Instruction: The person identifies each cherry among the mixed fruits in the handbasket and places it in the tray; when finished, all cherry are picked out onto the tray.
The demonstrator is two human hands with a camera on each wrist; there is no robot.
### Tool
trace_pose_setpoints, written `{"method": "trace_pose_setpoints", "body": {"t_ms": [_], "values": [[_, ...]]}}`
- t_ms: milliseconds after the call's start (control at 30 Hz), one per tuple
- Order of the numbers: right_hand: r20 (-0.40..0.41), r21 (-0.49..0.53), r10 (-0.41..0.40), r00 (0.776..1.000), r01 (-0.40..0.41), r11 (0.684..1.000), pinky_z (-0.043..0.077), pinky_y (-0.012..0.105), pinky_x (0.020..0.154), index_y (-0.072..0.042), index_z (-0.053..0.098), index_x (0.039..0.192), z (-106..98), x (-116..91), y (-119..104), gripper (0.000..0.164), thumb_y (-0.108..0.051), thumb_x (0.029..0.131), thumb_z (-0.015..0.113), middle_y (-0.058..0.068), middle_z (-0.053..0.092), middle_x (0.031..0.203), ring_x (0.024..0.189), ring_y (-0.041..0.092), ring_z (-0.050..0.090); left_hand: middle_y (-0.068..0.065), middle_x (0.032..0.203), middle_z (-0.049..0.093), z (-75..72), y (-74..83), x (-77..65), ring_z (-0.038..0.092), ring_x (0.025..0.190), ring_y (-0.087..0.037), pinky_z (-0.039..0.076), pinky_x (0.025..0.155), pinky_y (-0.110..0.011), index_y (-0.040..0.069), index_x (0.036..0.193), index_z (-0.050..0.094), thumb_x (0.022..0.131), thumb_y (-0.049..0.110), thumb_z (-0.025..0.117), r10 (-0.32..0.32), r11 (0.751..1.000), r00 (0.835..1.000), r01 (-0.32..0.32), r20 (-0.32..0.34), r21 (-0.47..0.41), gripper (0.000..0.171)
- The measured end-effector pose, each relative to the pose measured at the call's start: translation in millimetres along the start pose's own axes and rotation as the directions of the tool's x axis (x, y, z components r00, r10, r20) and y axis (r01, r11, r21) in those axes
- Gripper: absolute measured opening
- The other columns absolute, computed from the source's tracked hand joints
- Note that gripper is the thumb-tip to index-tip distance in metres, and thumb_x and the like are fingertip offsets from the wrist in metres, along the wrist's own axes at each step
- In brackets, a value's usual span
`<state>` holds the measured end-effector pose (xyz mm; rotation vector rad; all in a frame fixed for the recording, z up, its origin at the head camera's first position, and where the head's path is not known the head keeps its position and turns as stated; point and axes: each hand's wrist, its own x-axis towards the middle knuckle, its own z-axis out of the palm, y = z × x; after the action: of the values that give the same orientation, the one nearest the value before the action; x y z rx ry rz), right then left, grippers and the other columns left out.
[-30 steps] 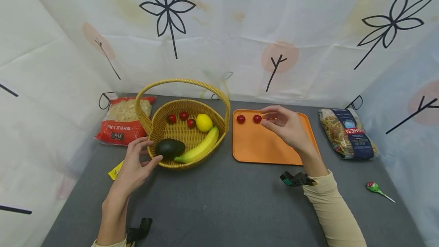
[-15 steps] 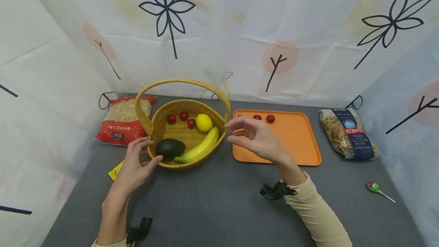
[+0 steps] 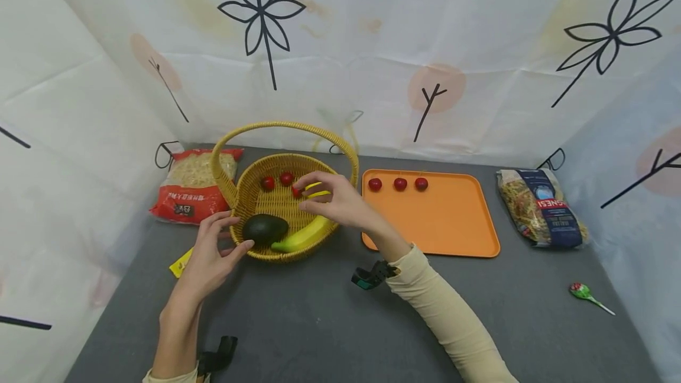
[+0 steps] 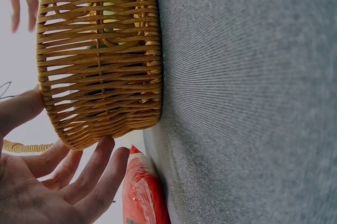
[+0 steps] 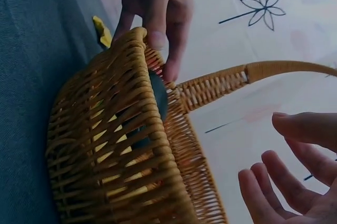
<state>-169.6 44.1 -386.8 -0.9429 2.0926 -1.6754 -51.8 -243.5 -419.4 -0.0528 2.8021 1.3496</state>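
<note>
My left hand (image 3: pixel 215 256) holds the near left rim of a yellow wicker basket (image 4: pixel 102 60), thumb and fingers spread along it. Inside the basket lie a dark green avocado (image 3: pixel 265 229), a yellow banana (image 3: pixel 303 238) and red cherries (image 3: pixel 287 178) at the back. My right hand (image 3: pixel 340 197) hovers over the basket's right side, fingers apart and bent with nothing between them, as the right wrist view also shows. It mostly covers a lemon (image 3: pixel 317 188) and partly hides one cherry. Three more cherries (image 3: pixel 400 184) sit in a row on an orange tray (image 3: pixel 436 223).
The basket's tall handle (image 3: pixel 287 127) arches over it. A red pasta bag (image 3: pixel 194 188) stands behind at left, with a yellow packet (image 3: pixel 181 263) near the left forearm. At right are another pasta bag (image 3: pixel 542 208) and a lollipop (image 3: pixel 582 292). Fabric walls surround the table.
My right hand has moved left from the tray to above the basket, uncovering the three cherries on the tray. My left hand stays at the basket rim.
</note>
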Motion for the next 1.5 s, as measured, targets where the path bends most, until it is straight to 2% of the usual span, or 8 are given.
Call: {"method": "trace_pose_setpoints", "body": {"t_ms": [167, 400, 567, 800, 1000, 1200, 1367, 1500], "values": [[0.019, -0.084, 0.060, 0.998, -0.059, 0.995, 0.061, 0.040, 0.111, -0.004, 0.068, 0.135, 12, 32, 8, 0.036, -0.012, 0.100, 0.077, 0.015, 0.068, 0.139, 0.131, 0.044, 0.066, -0.026, 0.168, 0.027, -0.4, 0.7, 0.5, 0.053, 0.135, -0.046, 0.058, 0.107, -0.065, -0.004, 0.152, 0.048, 0.103, 0.022, 0.077, -0.010, 1.000, 1.000, 0.010, 0.002, -0.001, 0.062], [0.043, -0.136, 0.080, 0.996, -0.073, 0.988, 0.055, 0.048, 0.118, -0.001, 0.068, 0.137, 24, 61, 15, 0.037, -0.012, 0.102, 0.076, 0.023, 0.068, 0.141, 0.136, 0.042, 0.063, -0.027, 0.168, 0.026, -0.4, 1.2, 1.4, 0.053, 0.135, -0.047, 0.057, 0.108, -0.066, -0.005, 0.151, 0.048, 0.103, 0.022, 0.077, -0.011, 1.000, 1.000, 0.011, 0.005, -0.006, 0.062], [0.061, -0.145, 0.095, 0.994, -0.086, 0.986, 0.053, 0.045, 0.121, 0.003, 0.066, 0.139, 28, 75, 21, 0.039, -0.011, 0.103, 0.074, 0.025, 0.066, 0.144, 0.138, 0.041, 0.063, -0.027, 0.168, 0.027, -0.5, 0.0, 1.5, 0.054, 0.134, -0.047, 0.059, 0.106, -0.065, -0.005, 0.151, 0.048, 0.103, 0.022, 0.077, -0.004, 1.000, 1.000, 0.004, 0.003, 0.006, 0.062], [0.070, -0.156, 0.197, 0.978, -0.185, 0.970, 0.055, 0.042, 0.119, 0.001, 0.066, 0.140, 29, 84, 25, 0.039, -0.012, 0.104, 0.073, 0.020, 0.066, 0.148, 0.141, 0.036, 0.062, -0.026, 0.168, 0.026, -0.1, -1.0, 1.9, 0.054, 0.134, -0.046, 0.059, 0.106, -0.064, -0.004, 0.151, 0.048, 0.103, 0.022, 0.077, -0.006, 1.000, 1.000, 0.006, 0.009, 0.000, 0.062], [0.132, -0.203, 0.278, 0.951, -0.249, 0.947, 0.057, 0.044, 0.115, -0.001, 0.065, 0.142, 28, 90, 25, 0.038, -0.010, 0.106, 0.069, 0.020, 0.065, 0.148, 0.142, 0.034, 0.060, -0.026, 0.168, 0.026, -0.2, -0.8, 1.4, 0.054, 0.135, -0.046, 0.058, 0.107, -0.064, -0.004, 0.151, 0.048, 0.103, 0.023, 0.076, -0.007, 1.000, 1.000, 0.007, 0.011, 0.001, 0.062], [0.198, -0.283, 0.318, 0.927, -0.256, 0.924, 0.054, 0.042, 0.119, -0.002, 0.065, 0.145, 28, 98, 25, 0.040, -0.008, 0.106, 0.068, 0.018, 0.065, 0.151, 0.145, 0.033, 0.059, -0.026, 0.168, 0.026, -0.5, -1.6, 1.0, 0.054, 0.134, -0.046, 0.059, 0.106, -0.065, -0.004, 0.152, 0.048, 0.103, 0.023, 0.076, -0.002, 1.000, 1.000, 0.002, 0.009, 0.000, 0.062], [0.197, -0.334, 0.344, 0.918, -0.268, 0.904, 0.052, 0.044, 0.122, -0.001, 0.063, 0.147, 29, 103, 23, 0.041, -0.007, 0.106, 0.067, 0.017, 0.062, 0.154, 0.147, 0.033, 0.056, -0.026, 0.168, 0.026, 0.0, -1.4, 0.6, 0.054, 0.134, -0.047, 0.058, 0.107, -0.065, -0.004, 0.151, 0.048, 0.103, 0.023, 0.076, -0.004, 1.000, 1.000, 0.004, 0.009, -0.003, 0.062], [0.190, -0.337, 0.367, 0.911, -0.290, 0.896, 0.053, 0.044, 0.121, 0.001, 0.063, 0.148, 31, 105, 25, 0.043, -0.006, 0.106, 0.065, 0.018, 0.061, 0.157, 0.148, 0.034, 0.056, -0.026, 0.168, 0.025, 0.5, -1.6, 0.5, 0.053, 0.135, -0.047, 0.058, 0.107, -0.066, -0.004, 0.151, 0.048, 0.103, 0.022, 0.077, -0.009, 1.000, 1.000, 0.009, 0.009, -0.007, 0.063]]}}
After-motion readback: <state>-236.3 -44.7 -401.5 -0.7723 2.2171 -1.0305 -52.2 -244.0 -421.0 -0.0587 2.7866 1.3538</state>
